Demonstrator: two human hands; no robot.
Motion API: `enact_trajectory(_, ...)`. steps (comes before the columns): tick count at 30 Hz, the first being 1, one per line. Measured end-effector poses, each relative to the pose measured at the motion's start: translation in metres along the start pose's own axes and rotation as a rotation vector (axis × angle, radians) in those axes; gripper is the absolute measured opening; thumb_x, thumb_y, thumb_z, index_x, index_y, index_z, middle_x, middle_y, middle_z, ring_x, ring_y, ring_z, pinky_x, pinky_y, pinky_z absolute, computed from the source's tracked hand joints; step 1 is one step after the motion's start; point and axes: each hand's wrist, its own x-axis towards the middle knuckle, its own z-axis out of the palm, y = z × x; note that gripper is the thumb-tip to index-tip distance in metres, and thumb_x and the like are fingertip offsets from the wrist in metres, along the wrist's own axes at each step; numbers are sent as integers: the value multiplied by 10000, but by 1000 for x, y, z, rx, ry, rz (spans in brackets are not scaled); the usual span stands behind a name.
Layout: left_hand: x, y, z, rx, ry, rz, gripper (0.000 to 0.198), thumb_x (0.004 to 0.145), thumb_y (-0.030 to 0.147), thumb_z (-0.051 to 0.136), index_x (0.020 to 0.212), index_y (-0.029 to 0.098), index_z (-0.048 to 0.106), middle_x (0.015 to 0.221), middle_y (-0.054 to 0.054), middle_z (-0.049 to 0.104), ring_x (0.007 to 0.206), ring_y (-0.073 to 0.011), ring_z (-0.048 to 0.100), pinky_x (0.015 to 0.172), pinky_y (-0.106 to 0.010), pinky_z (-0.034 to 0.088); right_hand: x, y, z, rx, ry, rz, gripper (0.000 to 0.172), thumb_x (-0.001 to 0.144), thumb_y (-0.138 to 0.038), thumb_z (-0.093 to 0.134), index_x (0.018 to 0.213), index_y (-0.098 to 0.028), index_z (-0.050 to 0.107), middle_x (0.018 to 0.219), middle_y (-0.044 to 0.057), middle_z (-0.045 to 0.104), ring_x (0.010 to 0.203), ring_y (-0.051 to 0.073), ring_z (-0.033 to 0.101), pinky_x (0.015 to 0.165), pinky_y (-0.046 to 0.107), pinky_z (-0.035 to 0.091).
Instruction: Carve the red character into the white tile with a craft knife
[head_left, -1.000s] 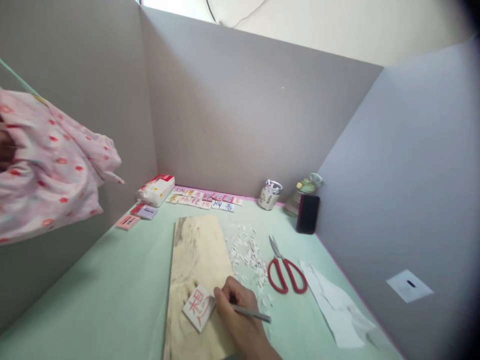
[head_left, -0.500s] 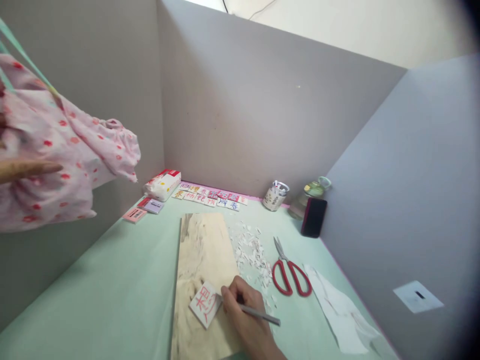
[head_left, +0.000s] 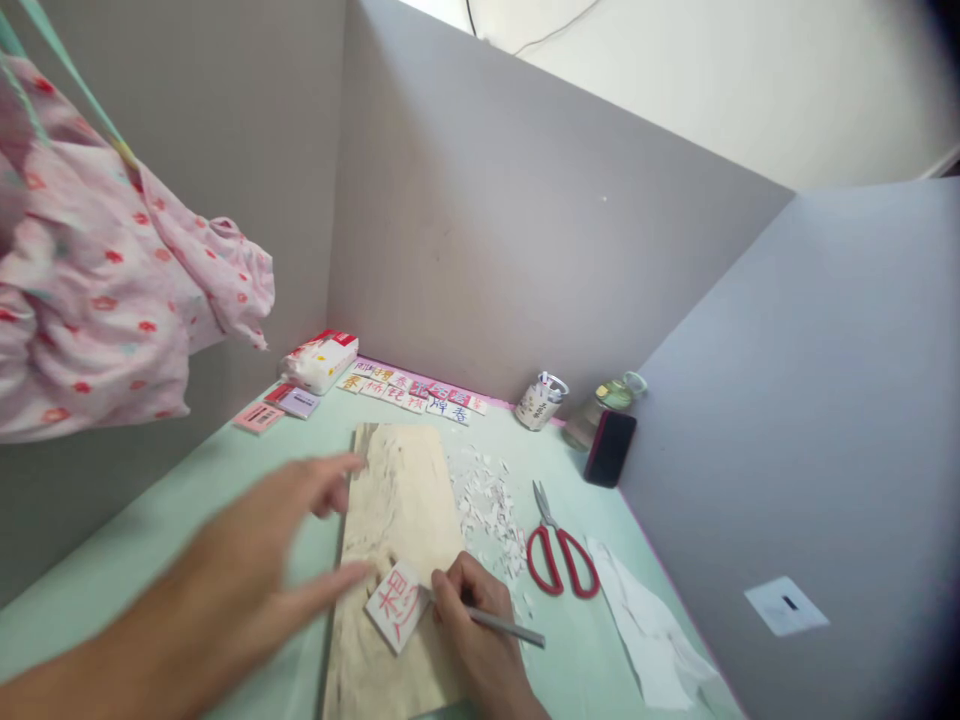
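My right hand [head_left: 480,620] pinches a slim grey craft knife [head_left: 506,627], its handle pointing right and its tip at the edge of a small white block [head_left: 397,607]. Red character strokes are drawn on the block's top face. It lies turned at an angle on a pale wooden board [head_left: 401,480]. My left hand [head_left: 255,560], blurred by motion, reaches in from the left with thumb and fingers spread and nothing between them. Its thumb is close to the block's left side, and its fingertips are over the board's left edge.
White shavings [head_left: 491,510] are scattered right of the board, beside red-handled scissors [head_left: 562,550] and a white tissue [head_left: 649,630]. Marked blocks [head_left: 409,390], a tissue pack [head_left: 321,360], a can [head_left: 541,402], a glass pot [head_left: 592,418] and a phone [head_left: 611,449] stand behind. Pink cloth [head_left: 127,270] hangs left.
My left hand has left the pink cloth and swung down and right towards the block. My right hand keeps its grip on the knife. The view has tilted slightly.
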Motion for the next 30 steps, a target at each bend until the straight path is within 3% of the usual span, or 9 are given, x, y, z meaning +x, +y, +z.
enact_trajectory(3, -4, 8, 56, 45, -263, 33, 985, 681, 350, 883, 1545, 305, 411, 1303, -90, 650, 1207, -353, 610, 1051, -476, 509, -1, 0, -1, 7, -9, 2, 369, 849, -460, 574, 595, -237, 425, 577, -39, 439, 604, 157, 447, 579, 278, 322)
enact_trajectory(6, -11, 13, 90, 139, -410, 24, 986, 668, 164, 771, 1569, 249, 381, 1332, -126, 629, 1271, -370, 561, 1139, -527, 416, -1, -1, -1, 16, -17, 6, 374, 849, -477, 567, 600, -240, 422, 580, -38, 444, 606, 158, 448, 586, 282, 338)
enact_trajectory(10, -8, 14, 94, 132, -449, 52, 962, 689, 67, 606, 1590, 262, 331, 1383, -115, 614, 1312, -317, 549, 1171, -483, 390, -1, -4, -1, 26, -27, 14, 369, 848, -485, 545, 604, -245, 407, 587, -36, 435, 618, 161, 445, 600, 285, 356)
enact_trajectory(15, 2, 20, 84, 111, -586, 25, 1100, 581, 68, 630, 1613, 256, 299, 1343, -110, 599, 1257, -336, 565, 1115, -494, 456, -1, -6, -2, 33, -30, 21, 368, 851, -485, 533, 607, -246, 396, 592, -34, 432, 617, 159, 435, 599, 284, 353)
enact_trajectory(18, 8, 14, 79, 28, -580, 82, 1047, 666, -5, 555, 1625, 285, 255, 1396, -113, 575, 1338, -308, 545, 1142, -468, 453, -1, -2, -2, 43, -26, 26, 373, 849, -483, 552, 608, -245, 395, 590, -36, 425, 614, 155, 429, 589, 277, 345)
enact_trajectory(22, 22, -9, 80, -195, -446, 192, 1078, 700, -67, 484, 1608, 422, 167, 1480, -42, 531, 1421, -235, 500, 1169, -422, 452, 0, 6, -3, 91, -30, 33, 357, 881, -429, 586, 621, -232, 441, 596, -36, 448, 611, 150, 443, 582, 263, 355)
enact_trajectory(26, 27, -27, 93, -220, -379, 171, 1052, 720, 1, 604, 1589, 417, 182, 1479, -54, 526, 1412, -299, 486, 1181, -506, 430, -2, 11, -6, 133, 0, 25, 372, 914, -415, 603, 619, -226, 476, 607, -23, 505, 621, 159, 484, 604, 265, 385)
enact_trajectory(30, 20, -34, 105, -245, -301, 127, 845, 874, 124, 638, 1557, 410, 230, 1327, -50, 599, 1292, -301, 558, 1131, -532, 461, -1, 11, -9, 243, 25, 29, 373, 925, -437, 645, 647, -222, 519, 620, -14, 557, 620, 162, 497, 619, 270, 400)
